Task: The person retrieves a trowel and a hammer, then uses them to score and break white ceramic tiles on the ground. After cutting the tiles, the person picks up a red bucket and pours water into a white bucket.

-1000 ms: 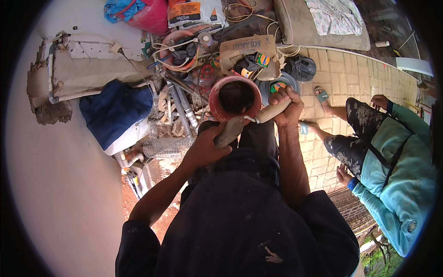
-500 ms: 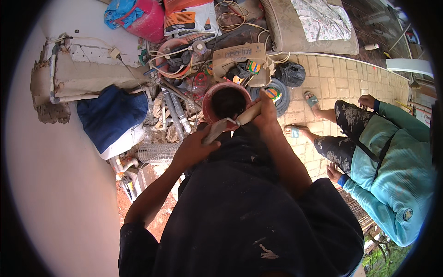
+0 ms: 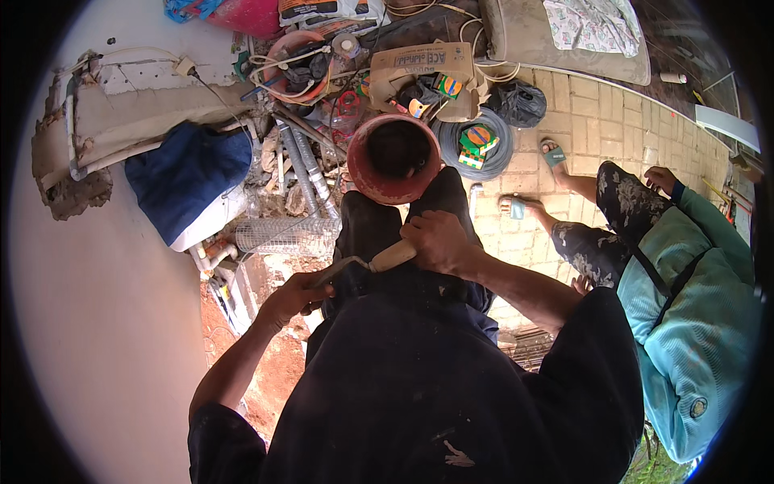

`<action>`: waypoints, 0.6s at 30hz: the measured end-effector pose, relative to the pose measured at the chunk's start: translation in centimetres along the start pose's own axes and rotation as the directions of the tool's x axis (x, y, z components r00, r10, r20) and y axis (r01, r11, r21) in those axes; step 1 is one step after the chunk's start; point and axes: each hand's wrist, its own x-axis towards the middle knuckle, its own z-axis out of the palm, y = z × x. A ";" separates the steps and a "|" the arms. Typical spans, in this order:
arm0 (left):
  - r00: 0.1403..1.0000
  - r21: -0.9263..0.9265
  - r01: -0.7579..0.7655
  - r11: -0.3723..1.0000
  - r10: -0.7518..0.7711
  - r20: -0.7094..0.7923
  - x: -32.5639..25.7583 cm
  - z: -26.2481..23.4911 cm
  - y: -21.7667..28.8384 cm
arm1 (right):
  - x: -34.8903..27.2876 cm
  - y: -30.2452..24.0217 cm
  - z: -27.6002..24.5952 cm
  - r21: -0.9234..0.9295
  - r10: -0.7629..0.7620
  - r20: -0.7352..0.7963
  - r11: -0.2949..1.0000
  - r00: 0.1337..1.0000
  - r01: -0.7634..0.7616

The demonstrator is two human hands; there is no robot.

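Note:
A trowel with a pale wooden handle (image 3: 393, 256) lies crosswise in front of my lap. My right hand (image 3: 442, 242) is closed around the handle's end. At the other end, my left hand (image 3: 293, 298) grips the grey metal blade (image 3: 340, 269), its fingers partly hiding it. Just beyond my knees stands a reddish bucket (image 3: 395, 190), its inside dark, with contents I cannot make out.
Behind the bucket sits an open cardboard box (image 3: 423, 58), beside a coil of grey wire (image 3: 493, 165) and a black plastic bag (image 3: 518, 105). Pipes (image 3: 310, 173) and wire mesh (image 3: 286, 236) lie left. A person in a turquoise top (image 3: 685, 298) sits at right.
Both hands have drawn the trowel back from the bucket's near rim toward my body. The bucket's whole rim now shows, and the view has shifted slightly.

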 end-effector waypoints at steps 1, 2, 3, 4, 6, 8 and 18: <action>1.000 0.086 -0.012 0.996 0.014 -0.024 0.3 0.6 -0.5 | -0.3 0.1 0.6 0.030 0.039 0.024 0.999 0.999 -0.039; 0.998 0.173 -0.023 0.985 0.032 -0.050 0.7 1.0 -0.9 | -0.4 0.7 1.0 0.034 0.055 0.091 0.998 0.994 -0.058; 0.995 0.191 -0.049 0.980 0.064 -0.071 0.3 2.5 -0.4 | -0.7 1.0 1.1 0.037 0.069 0.167 0.996 0.984 -0.076; 0.999 0.202 -0.009 0.979 0.018 -0.045 0.7 3.2 -1.0 | -1.1 1.4 1.2 0.038 0.081 0.243 0.995 0.967 -0.093; 0.998 0.229 0.061 0.972 -0.063 0.000 1.7 4.3 -1.7 | -1.5 2.5 1.5 0.030 0.118 0.381 0.990 0.917 -0.140; 1.000 0.237 -0.012 0.971 0.018 -0.024 1.7 5.7 -1.9 | -1.4 3.6 1.3 0.009 0.114 0.484 0.991 0.868 -0.135; -0.079 0.386 -0.314 0.867 0.382 -0.921 3.3 4.1 -7.5 | -1.0 6.7 9.0 0.510 0.105 0.140 0.844 0.985 -0.163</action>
